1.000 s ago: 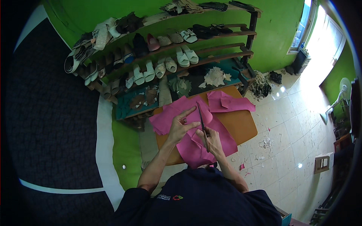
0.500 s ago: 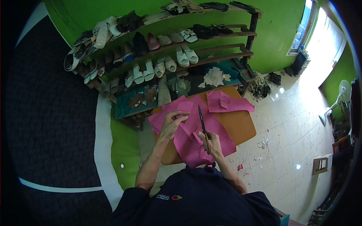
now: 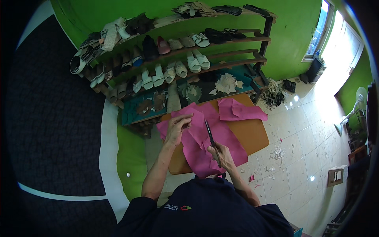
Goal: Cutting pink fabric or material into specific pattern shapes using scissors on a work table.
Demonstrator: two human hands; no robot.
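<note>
The bare right hand [image 3: 222, 155] hides most of the handles of the slim dark metal scissors [image 3: 209, 132]. The bare left hand [image 3: 178, 128] covers one edge of the flat pink piece [image 3: 197, 121] in its grip. Pink sheets [image 3: 233, 143] conceal much of the rounded orange-brown tabletop [image 3: 256, 136]. The lower edge crops the navy short-sleeved shirt [image 3: 221, 209]; glare blurs the white door [image 3: 349, 47].

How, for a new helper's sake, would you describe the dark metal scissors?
Find the orange, rounded tabletop near the wooden shoe rack. Over the broad, leathery pink sheets, the bare right hand holds the scissors. They alone are slim and dark among those sheets.
</note>
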